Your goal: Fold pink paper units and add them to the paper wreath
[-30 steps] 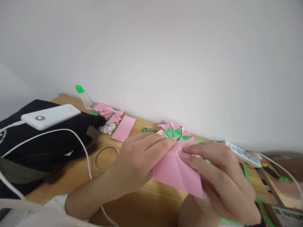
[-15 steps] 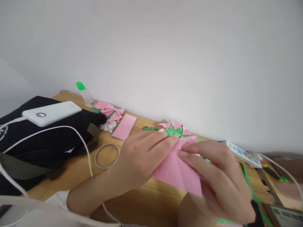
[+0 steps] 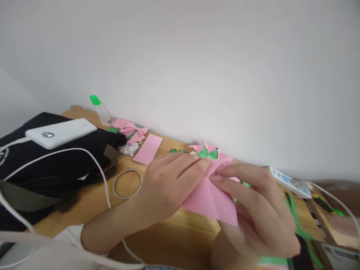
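Between my two hands is a sheet of pink paper (image 3: 209,200) with crease lines running across it, raised above the wooden table. My left hand (image 3: 174,182) grips its left side, fingers pressed together near the top edge. On the right side, my right hand (image 3: 255,202) pinches the paper, its fingertips close to the creases near the middle. The thumbs are mostly hidden. Just behind the hands lies a folded pink and green paper piece (image 3: 207,152), partly covered by the sheet.
A black bag (image 3: 62,168) with a white power bank (image 3: 62,133) fills the left. Near the wall are a green-capped glue bottle (image 3: 101,110), folded pink papers (image 3: 132,131) and a flat pink rectangle (image 3: 148,149). A ring (image 3: 127,183), white cables and a power strip (image 3: 289,182) lie around.
The right hand and the paper's lower right corner have shifted slightly up and left. The paper's upper part looks more bent. Both hands keep their hold.
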Demonstrator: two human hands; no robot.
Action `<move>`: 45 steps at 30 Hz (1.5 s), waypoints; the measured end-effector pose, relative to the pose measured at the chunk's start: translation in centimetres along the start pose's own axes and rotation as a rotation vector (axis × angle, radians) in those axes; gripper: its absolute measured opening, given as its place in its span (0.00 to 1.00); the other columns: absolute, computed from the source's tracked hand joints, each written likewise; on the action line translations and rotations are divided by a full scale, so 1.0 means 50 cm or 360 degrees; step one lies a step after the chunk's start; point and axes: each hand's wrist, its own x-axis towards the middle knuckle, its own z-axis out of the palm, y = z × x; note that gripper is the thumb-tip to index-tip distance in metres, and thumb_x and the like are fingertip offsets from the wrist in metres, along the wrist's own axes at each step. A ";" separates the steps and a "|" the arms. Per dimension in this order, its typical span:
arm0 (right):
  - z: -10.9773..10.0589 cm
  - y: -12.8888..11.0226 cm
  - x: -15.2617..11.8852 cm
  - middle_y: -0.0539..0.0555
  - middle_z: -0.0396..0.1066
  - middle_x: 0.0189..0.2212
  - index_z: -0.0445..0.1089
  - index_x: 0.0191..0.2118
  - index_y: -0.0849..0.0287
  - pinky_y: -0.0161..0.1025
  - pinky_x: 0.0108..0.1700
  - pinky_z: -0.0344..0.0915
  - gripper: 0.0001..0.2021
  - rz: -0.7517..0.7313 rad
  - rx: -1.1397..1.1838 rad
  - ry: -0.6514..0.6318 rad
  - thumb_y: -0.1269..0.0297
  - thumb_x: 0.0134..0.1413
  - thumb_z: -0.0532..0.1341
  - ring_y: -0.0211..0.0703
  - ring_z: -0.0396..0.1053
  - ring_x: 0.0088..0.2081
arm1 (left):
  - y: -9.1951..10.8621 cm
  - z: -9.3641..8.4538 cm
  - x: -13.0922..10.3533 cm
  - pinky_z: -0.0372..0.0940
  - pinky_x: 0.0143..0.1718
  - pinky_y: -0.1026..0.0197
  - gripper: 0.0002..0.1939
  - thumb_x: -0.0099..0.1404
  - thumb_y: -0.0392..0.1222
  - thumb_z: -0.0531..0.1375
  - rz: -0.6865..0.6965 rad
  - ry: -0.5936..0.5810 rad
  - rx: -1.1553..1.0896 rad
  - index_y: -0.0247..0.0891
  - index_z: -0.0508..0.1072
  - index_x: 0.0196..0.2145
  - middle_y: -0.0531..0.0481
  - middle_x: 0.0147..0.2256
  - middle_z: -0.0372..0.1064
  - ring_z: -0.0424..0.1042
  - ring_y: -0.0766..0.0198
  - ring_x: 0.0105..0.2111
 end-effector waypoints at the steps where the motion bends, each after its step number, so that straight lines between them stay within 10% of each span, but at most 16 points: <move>1: 0.004 0.001 0.002 0.57 0.74 0.36 0.74 0.43 0.58 0.46 0.34 0.68 0.16 -0.0023 0.0025 0.0081 0.80 0.50 0.59 0.49 0.72 0.38 | 0.000 0.001 0.000 0.72 0.38 0.59 0.11 0.71 0.35 0.50 0.0010 0.0005 0.0013 0.33 0.70 0.45 0.43 0.38 0.78 0.78 0.60 0.37; 22: -0.001 -0.023 0.000 0.54 0.75 0.37 0.75 0.43 0.54 0.44 0.37 0.72 0.16 0.0368 0.0162 0.0091 0.79 0.51 0.63 0.48 0.75 0.39 | -0.001 0.020 0.006 0.71 0.36 0.62 0.09 0.71 0.32 0.51 0.0015 0.0095 0.0173 0.31 0.70 0.44 0.43 0.37 0.78 0.77 0.61 0.37; 29: -0.008 -0.017 -0.001 0.52 0.75 0.38 0.75 0.43 0.55 0.42 0.41 0.71 0.16 0.0402 0.0183 -0.0033 0.80 0.51 0.61 0.45 0.74 0.40 | -0.005 0.030 -0.004 0.71 0.45 0.61 0.12 0.69 0.32 0.53 -0.0107 -0.0007 -0.0376 0.36 0.68 0.49 0.44 0.45 0.77 0.76 0.61 0.45; 45: -0.011 -0.014 -0.003 0.45 0.78 0.30 0.74 0.41 0.50 0.33 0.29 0.68 0.13 0.0661 -0.0059 -0.0020 0.76 0.56 0.60 0.34 0.72 0.27 | -0.005 0.029 0.022 0.66 0.32 0.66 0.10 0.57 0.27 0.59 -0.0752 -0.0233 -0.1093 0.36 0.76 0.35 0.52 0.31 0.77 0.75 0.64 0.31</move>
